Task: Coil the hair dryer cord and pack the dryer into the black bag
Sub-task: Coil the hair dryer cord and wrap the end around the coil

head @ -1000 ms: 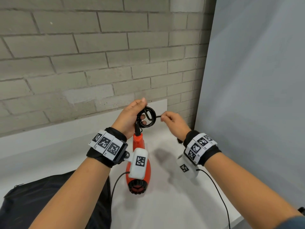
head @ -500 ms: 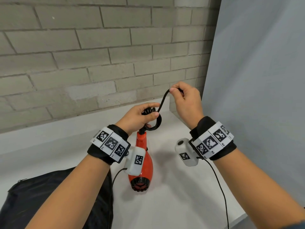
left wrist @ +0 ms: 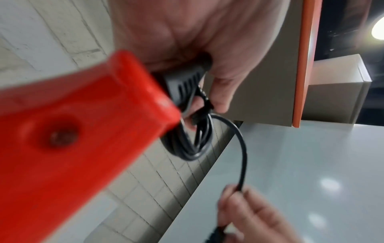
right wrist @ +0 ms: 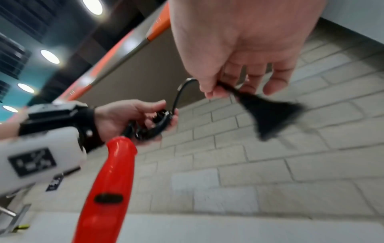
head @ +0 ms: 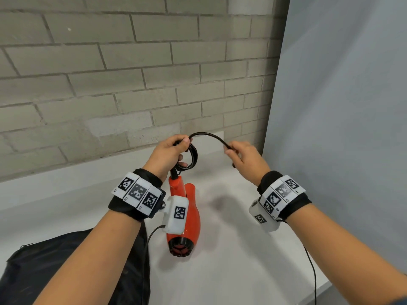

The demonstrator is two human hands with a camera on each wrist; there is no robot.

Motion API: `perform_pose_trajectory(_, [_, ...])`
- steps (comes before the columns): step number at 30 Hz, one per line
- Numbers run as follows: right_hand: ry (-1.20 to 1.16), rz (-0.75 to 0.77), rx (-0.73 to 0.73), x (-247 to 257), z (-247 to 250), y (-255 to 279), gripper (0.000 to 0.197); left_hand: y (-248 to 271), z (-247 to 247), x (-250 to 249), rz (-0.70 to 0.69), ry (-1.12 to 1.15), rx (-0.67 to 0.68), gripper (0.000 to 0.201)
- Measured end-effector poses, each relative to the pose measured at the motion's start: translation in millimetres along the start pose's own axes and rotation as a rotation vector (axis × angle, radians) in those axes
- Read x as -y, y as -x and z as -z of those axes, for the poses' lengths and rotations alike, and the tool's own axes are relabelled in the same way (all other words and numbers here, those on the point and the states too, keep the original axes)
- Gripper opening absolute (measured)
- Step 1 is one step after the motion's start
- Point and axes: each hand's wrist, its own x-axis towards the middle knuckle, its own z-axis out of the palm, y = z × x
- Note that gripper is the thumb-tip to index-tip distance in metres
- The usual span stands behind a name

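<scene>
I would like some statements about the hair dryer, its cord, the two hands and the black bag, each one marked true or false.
1. The left hand holds the coiled loops of the cord at the end of the dryer's handle. True.
2. The hair dryer is blue. False: it is red-orange.
3. The right hand pinches the cord near its plug end. True: the right wrist view shows the dark plug just beyond the fingers.
4. The dryer is already inside the black bag. False: it hangs from the left hand above the white table, and the bag lies beside it.
5. The whole cord is coiled. False: a loose stretch arcs between the hands.
</scene>
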Motion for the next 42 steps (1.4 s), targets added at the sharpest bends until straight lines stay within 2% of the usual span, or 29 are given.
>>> perform_pose_trajectory(2, [0.075,-0.032,0.090,-14.1,-6.3,5.1,0.015,-1.0,-1.3,1.8,-0.004,0.040,-0.049,0.011])
perform_pose_trajectory(5, [0.048,-0.106,0.128,-17.9,-10.9,8.3,0.013,0.4,-5.1,4.2,-0.019,0.061,-0.068,0.010])
perform_pose_trajectory(7, [-0.036,-0.166,0.112,-9.9,-10.4,6.8,0.011,0.9,-6.9,5.4,-0.023,0.085,-0.073,0.011])
perform_pose_trajectory(9, [-0.151,-0.192,0.033,3.4,-7.3,3.3,0.011,0.0,-7.9,6.0,-0.016,0.125,-0.089,0.013])
perform_pose_trajectory(11, [-0.293,-0.160,-0.082,21.0,-2.4,-0.3,0.013,-0.5,-8.8,5.3,-0.001,0.166,-0.102,0.014])
perform_pose_trajectory(13, [-0.441,-0.110,-0.132,40.0,1.7,-1.9,0.015,0.3,-10.6,4.4,0.001,0.180,-0.111,0.013])
perform_pose_trajectory(18, [-0.632,-0.055,-0.022,65.3,-7.6,-1.8,0.026,1.9,-12.8,1.9,0.020,0.214,-0.076,0.017])
perform_pose_trajectory(20, [-0.545,-0.039,-0.060,65.0,-18.2,-3.3,0.023,2.0,-13.8,2.0,0.041,0.260,-0.034,0.018])
perform_pose_trajectory(22, [-0.352,0.027,-0.097,62.7,-28.1,-4.1,0.012,2.9,-15.8,2.6,0.046,0.286,0.009,0.020])
perform_pose_trajectory(24, [-0.175,0.089,-0.118,60.9,-37.0,-3.4,0.016,3.4,-17.7,3.0,0.039,0.261,0.015,0.020])
perform_pose_trajectory(26, [-0.124,0.084,-0.182,59.4,-42.8,-2.7,0.021,2.7,-18.2,3.8,0.021,0.211,-0.003,0.019])
perform_pose_trajectory(29, [-0.187,0.015,-0.255,56.1,-46.6,-7.0,0.024,3.1,-18.3,3.2,-0.011,0.138,-0.018,0.018])
perform_pose_trajectory(34, [-0.355,-0.042,-0.006,51.8,-47.3,-15.1,0.030,6.2,-18.4,5.5,-0.078,0.104,0.065,0.024])
perform_pose_trajectory(37, [-0.411,-0.014,0.072,44.1,-47.5,-11.9,0.026,5.4,-13.8,8.3,-0.062,0.209,0.105,0.015])
perform_pose_trajectory(40, [-0.406,0.049,0.101,35.8,-48.0,-4.0,0.021,7.2,-13.8,9.9,-0.058,0.267,0.148,0.014])
perform_pose_trajectory(42, [-0.326,0.080,0.106,25.9,-49.7,-0.1,0.046,8.0,-13.9,8.5,-0.059,0.317,0.144,0.015])
